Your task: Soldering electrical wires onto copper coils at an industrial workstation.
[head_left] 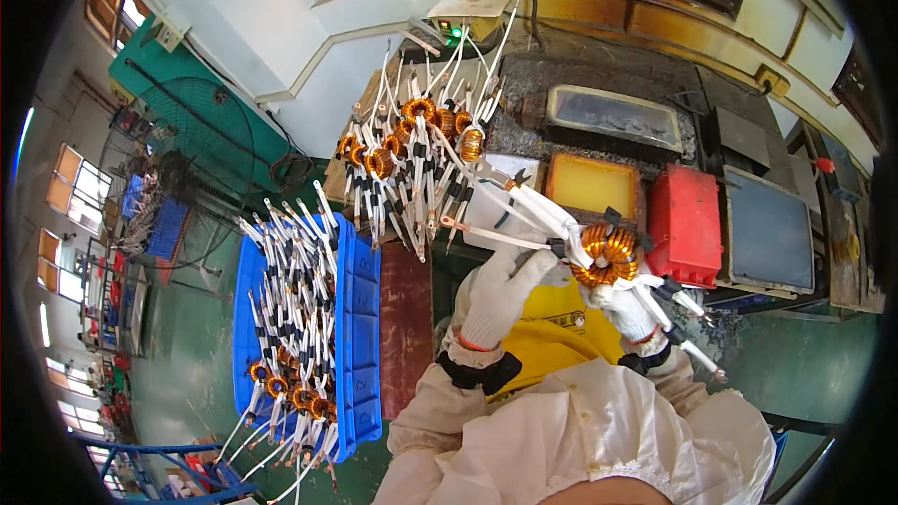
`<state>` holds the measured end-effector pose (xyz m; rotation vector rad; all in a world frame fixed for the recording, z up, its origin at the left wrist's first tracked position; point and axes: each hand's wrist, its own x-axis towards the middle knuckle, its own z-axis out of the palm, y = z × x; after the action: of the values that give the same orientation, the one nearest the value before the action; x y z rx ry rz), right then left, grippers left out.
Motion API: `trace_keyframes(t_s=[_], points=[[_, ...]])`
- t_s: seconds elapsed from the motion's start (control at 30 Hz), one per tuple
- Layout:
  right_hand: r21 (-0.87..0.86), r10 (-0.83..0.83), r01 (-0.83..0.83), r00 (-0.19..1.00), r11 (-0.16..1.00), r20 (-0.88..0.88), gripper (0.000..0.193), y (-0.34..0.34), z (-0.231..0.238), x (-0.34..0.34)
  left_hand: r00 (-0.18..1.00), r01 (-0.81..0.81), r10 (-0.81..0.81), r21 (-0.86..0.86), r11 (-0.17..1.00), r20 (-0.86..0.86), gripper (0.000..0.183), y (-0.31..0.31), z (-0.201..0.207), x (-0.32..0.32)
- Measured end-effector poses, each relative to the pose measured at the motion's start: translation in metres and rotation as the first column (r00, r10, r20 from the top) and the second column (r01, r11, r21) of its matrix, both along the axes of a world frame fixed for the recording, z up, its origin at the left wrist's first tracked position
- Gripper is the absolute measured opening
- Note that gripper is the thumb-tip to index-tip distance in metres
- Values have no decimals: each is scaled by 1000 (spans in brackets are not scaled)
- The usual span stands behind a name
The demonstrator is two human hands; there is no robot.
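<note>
A toroidal coil [623, 260] wound with copper-coloured wire is held in my gloved right hand [625, 310], whose fingers wrap its lower side. White-sleeved leads with black bands and metal ends spread from the coil to the upper left and lower right. My left hand [499, 297], also in a white knitted glove, is just left of the coil. Its thumb and fingers are apart, with the fingertips close beside one lead [510, 238]; whether they touch it I cannot tell. Both wrists have dark bands over pale sleeves.
More coils [379, 164] with leads are heaped on the bench at the back. A blue crate [363, 346] full of similar coils stands at left. Beyond my hands are a yellow-filled tray [591, 187], a red box [687, 224] and a glass-topped box [613, 117]. A large fan [178, 173] stands far left.
</note>
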<state>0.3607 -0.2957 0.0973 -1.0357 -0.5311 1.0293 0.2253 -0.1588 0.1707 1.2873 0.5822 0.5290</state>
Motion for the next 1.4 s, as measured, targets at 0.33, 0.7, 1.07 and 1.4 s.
trace_keyframes(t_s=[0.33,0.7,1.07,1.4], points=[[84,-58,55,998,995,40,39,-10,-3,5,951,-83,207,-456,886,230,19,12,-19,-4],[158,-57,55,998,986,5,49,-17,0,12,942,-49,184,-424,904,282,20,13,-21,-4],[154,-30,32,999,988,-17,53,-29,-17,20,917,-133,332,-615,777,222,19,28,-24,5],[140,-102,110,993,984,-57,69,-33,-9,26,929,-80,280,-609,789,241,31,45,-55,-13]])
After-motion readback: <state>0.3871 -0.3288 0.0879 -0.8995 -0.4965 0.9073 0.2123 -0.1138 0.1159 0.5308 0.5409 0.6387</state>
